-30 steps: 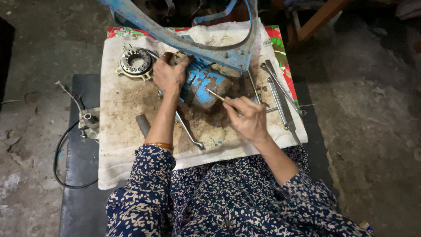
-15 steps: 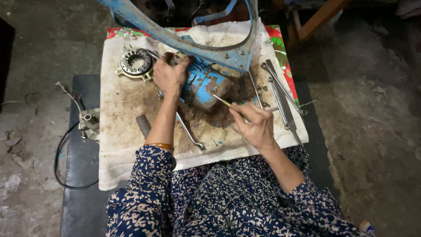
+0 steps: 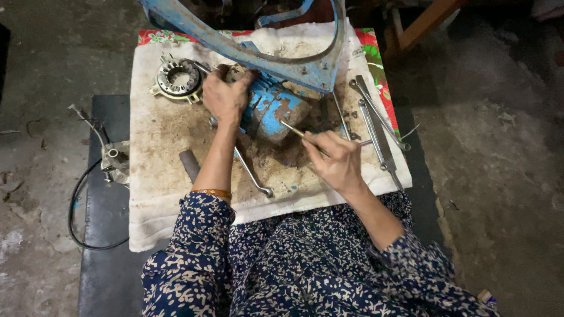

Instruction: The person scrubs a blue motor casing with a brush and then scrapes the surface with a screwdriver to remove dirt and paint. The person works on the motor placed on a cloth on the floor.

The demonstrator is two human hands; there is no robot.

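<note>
Change: right hand [image 3: 339, 163] drawn back a little toward the body since the earlier frames, thin tool's tip now at the near face of the blue part instead of further over it; left hand unmoved.
Left hand [image 3: 224, 97]: clamped over the top of the blue motor housing [image 3: 276, 111], fingers curled round its far end — a firm closed hold, pinning it to the cloth.
Right hand: fingers pinched shut on a thin metal pick [image 3: 299, 134], held like a pen, tip touching the housing's rusty near face.
Blue motor housing: lying on its side near the middle of the stained white cloth [image 3: 158, 141], paint chipped, just below the curved blue frame [image 3: 294, 64].
Left of housing: round toothed metal ring [image 3: 178, 77] on the cloth, close beside the left hand.
Under left forearm: long spanner [image 3: 252, 174] lying diagonally; short dark cylinder [image 3: 189, 164] just left of it.
Right edge of cloth: several long flat spanners [image 3: 376, 123] side by side — well apart from the housing.
Off cloth, left: black cable [image 3: 76, 205] and small metal fitting [image 3: 114, 159] on the dark board.
</note>
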